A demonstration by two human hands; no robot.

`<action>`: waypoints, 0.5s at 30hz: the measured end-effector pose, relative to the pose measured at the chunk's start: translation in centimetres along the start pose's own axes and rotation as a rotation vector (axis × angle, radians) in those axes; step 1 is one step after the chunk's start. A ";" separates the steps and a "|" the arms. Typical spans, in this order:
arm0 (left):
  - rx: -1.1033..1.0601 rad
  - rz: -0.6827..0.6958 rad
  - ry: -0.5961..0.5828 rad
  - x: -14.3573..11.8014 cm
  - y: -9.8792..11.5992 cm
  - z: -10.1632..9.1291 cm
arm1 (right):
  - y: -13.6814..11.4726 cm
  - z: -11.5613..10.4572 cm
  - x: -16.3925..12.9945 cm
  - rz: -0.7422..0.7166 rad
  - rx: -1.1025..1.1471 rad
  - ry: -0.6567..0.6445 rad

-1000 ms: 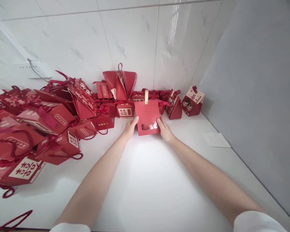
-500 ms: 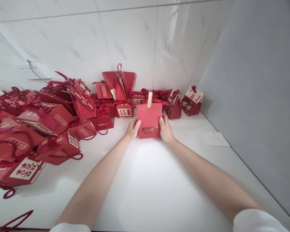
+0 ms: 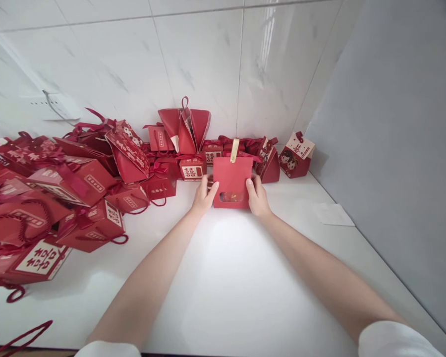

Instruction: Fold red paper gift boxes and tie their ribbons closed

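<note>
Red paper gift box (image 3: pixel 232 181), flat-faced with a small clear window low on its front and a gold tab at its top edge, stands upright on the white tabletop (image 3: pixel 223 277), just in front of the row of red boxes along the tiled wall (image 3: pixel 204 59). It looks light, thin-walled and easily creased, so the side edges seem the safest place to hold it. The left hand (image 3: pixel 204 196) and right hand (image 3: pixel 257 196) clasp those edges, fingers curled loosely around them. Its long axis runs vertical, the tab pointing up and the window facing the person. A heap of red gift bags (image 3: pixel 59 193) lies well to the left.
</note>
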State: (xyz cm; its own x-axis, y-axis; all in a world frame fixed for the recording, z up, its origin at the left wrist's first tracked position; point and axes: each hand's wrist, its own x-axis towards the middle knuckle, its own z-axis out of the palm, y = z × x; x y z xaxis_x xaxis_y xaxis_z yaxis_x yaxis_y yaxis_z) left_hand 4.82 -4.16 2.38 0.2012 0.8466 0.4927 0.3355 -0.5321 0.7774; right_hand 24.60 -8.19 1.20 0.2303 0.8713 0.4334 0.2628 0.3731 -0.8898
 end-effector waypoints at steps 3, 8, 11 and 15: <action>0.046 0.025 0.173 0.1 -0.6 0.1 | 0.6 -0.1 0.2 0.035 -0.016 -0.137; 0.262 0.160 -0.061 -0.1 -0.9 -0.1 | 1.9 0.2 0.1 -0.013 -0.240 -0.371; 0.296 0.144 -0.200 -0.1 -0.5 -0.1 | 2.1 0.3 0.1 -0.126 -0.287 -0.399; 0.042 0.067 -0.229 0.1 -0.8 -0.2 | 1.0 0.0 0.0 -0.208 -0.203 -0.436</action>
State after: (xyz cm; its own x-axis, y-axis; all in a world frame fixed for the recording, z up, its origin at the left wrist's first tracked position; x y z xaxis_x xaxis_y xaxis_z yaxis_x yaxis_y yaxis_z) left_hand 4.39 -3.66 1.85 0.4266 0.7917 0.4373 0.3512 -0.5906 0.7266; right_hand 24.85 -7.81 0.31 -0.2460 0.8534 0.4596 0.4480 0.5206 -0.7268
